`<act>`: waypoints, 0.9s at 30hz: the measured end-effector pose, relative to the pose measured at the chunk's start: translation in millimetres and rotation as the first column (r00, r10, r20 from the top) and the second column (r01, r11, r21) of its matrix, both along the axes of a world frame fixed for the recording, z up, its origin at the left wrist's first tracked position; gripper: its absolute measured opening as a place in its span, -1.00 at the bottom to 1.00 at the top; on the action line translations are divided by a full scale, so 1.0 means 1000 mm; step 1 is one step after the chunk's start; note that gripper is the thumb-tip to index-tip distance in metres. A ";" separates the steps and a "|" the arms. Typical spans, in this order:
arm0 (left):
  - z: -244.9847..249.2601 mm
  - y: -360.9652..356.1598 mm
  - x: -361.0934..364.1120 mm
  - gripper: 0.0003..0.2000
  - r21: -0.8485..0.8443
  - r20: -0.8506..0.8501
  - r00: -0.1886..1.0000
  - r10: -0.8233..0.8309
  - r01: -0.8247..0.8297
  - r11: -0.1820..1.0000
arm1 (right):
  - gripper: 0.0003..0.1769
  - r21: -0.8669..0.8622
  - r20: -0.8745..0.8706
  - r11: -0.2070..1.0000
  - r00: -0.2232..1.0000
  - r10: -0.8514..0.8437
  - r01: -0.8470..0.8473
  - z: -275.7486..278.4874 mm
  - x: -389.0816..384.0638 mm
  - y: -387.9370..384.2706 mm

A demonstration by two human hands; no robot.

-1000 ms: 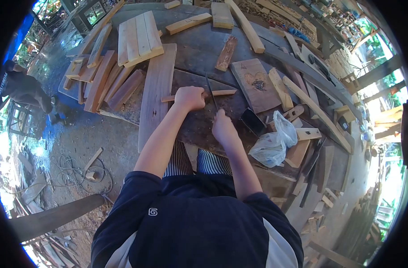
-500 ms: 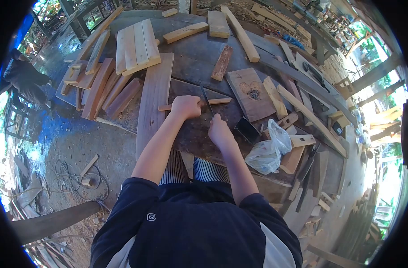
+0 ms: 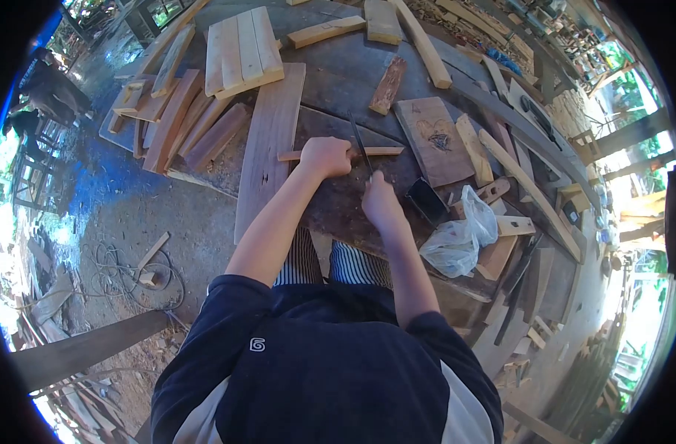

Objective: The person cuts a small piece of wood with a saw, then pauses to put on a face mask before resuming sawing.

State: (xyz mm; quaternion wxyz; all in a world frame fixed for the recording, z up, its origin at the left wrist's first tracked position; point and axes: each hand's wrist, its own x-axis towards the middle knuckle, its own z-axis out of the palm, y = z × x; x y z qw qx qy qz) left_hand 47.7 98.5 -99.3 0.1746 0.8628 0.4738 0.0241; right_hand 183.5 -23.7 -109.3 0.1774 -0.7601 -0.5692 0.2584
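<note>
Clock: 12 straight ahead of the wearer
Wooden strip: slim, light reddish-brown, straight strip of wood (image 3: 386, 151), lying 9-to-3 o'clock over a dark, worn workbench (image 3: 327, 211); its 9 o'clock end overlaps a broad, flat, brown wooden plank (image 3: 266, 159)
Left hand: left hand (image 3: 327, 157), fingers curled tight round the strip
Right hand: right hand (image 3: 383, 201), fingers closed round the near end of a long, narrow, dark tool (image 3: 358, 137) (its handle is hidden)
Tool: crosses the strip just beside the left fist, tip toward 11 o'clock
Near right hand: black, box-like object (image 3: 426, 202) at 3 o'clock; crumpled, translucent plastic bag (image 3: 460, 240) at 4
Change: tip reaches slightly farther past the strip than 1.0 s ago; left grip looks unchanged
Meaning: probably tool movement across a steadied strip; no separation visible
</note>
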 end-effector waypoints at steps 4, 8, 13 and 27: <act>0.003 -0.001 0.001 -0.70 0.004 -0.007 1.000 0.025 -0.025 1.000 | -0.76 -0.011 0.000 1.000 1.000 0.016 -0.016 0.001 -0.004 0.009; 0.003 -0.002 0.001 -0.69 0.005 0.011 0.999 0.036 -0.036 0.999 | -0.81 0.037 -0.065 0.999 0.998 -0.021 0.023 -0.007 -0.001 -0.054; 0.007 -0.002 0.000 -0.70 -0.010 -0.001 1.000 0.021 -0.021 1.000 | -0.82 0.013 -0.077 0.998 0.996 -0.053 0.054 -0.003 0.000 -0.084; 0.002 -0.004 0.001 -0.71 0.012 -0.006 1.000 0.028 -0.028 1.000 | -0.82 0.035 -0.086 0.999 0.996 -0.032 0.035 -0.008 0.001 -0.060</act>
